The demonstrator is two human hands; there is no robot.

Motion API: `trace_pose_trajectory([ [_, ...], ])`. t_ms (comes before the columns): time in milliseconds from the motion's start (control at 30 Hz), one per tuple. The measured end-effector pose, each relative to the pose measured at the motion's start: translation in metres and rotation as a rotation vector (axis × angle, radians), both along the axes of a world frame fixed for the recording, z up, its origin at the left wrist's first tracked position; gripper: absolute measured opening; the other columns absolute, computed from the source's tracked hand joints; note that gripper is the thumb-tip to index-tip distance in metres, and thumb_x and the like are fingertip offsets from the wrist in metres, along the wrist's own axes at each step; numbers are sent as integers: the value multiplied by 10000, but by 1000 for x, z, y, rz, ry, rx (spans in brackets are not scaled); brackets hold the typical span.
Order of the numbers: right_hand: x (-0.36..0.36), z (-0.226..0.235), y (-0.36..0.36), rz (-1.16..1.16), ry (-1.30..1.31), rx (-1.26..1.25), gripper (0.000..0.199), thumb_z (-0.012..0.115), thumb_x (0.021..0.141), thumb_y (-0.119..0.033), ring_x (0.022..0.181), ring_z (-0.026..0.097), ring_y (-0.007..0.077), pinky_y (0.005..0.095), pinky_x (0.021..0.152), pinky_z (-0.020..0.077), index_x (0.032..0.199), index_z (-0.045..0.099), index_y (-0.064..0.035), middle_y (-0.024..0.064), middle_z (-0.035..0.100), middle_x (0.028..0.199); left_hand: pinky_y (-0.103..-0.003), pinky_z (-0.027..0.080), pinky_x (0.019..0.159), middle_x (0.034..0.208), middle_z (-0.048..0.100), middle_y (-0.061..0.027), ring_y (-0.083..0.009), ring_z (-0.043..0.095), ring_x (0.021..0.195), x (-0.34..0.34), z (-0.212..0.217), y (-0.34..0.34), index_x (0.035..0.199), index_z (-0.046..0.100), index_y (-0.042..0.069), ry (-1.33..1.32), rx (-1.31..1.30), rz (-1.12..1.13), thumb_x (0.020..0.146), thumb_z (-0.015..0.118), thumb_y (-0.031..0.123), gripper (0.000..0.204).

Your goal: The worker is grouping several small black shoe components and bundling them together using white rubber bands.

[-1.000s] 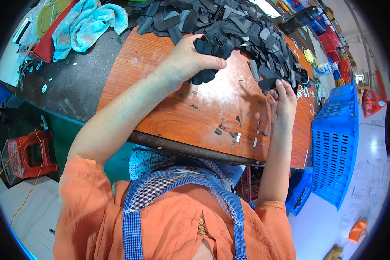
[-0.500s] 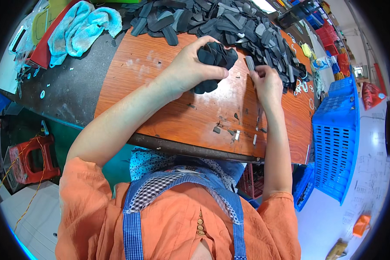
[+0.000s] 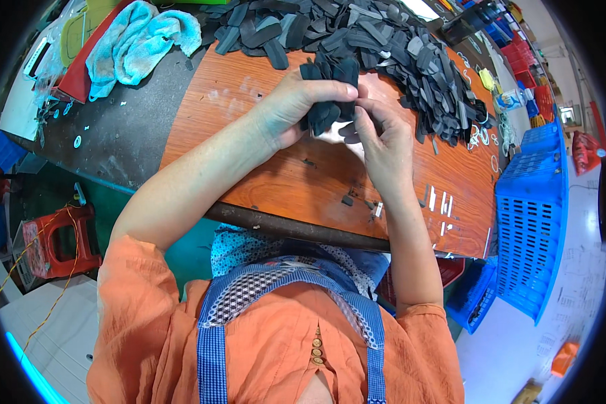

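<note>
My left hand (image 3: 291,111) is closed around a thick bundle of flat black strips (image 3: 324,116), its thumb lying across them. My right hand (image 3: 389,149) is right beside the bundle, thumb and fingers pinched together on a dark strip (image 3: 349,133), partly hidden by the fingers. Beyond both hands spreads a big heap of loose dark grey and black strips (image 3: 363,34) with rounded ends. Beneath them is a wood-grain board (image 3: 249,178).
Small dark scraps and white slips (image 3: 444,203) lie on the board near my right forearm. A light blue towel (image 3: 138,50) lies at the far left. Blue plastic baskets (image 3: 532,229) stand at the right, and a red stool (image 3: 60,239) stands low on the left.
My right hand has moved left from the heap's near edge to the bundle, bringing a strip with it. The left hand still holds the bundle, now turned a little. The view has shifted slightly.
</note>
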State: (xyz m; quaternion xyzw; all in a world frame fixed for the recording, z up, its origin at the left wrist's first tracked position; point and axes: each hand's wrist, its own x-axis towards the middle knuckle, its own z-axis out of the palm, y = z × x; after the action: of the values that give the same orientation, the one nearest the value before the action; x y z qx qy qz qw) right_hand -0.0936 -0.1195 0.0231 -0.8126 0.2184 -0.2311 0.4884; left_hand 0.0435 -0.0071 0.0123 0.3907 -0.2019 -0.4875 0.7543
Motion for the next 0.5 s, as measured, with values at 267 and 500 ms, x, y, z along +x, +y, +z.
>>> trace_pose_trajectory([
  [267,-46,6,-7,161,-227,101,477,457,1098,-369,1232,600,211,342,1005,495,1358,611,0,145,623,1350,-319,591,667,903,707,-78,-167,699,791,-46,14,27,1047,677,24,-10,164,-300,840,771,63,230],
  [500,-114,-10,48,657,28,310,986,315,969,-781,1422,456,307,460,1205,286,1507,443,34,202,509,1502,-325,508,993,1129,684,-80,-193,645,1105,-142,-6,92,1263,611,8,265,387,-658,708,888,65,624],
])
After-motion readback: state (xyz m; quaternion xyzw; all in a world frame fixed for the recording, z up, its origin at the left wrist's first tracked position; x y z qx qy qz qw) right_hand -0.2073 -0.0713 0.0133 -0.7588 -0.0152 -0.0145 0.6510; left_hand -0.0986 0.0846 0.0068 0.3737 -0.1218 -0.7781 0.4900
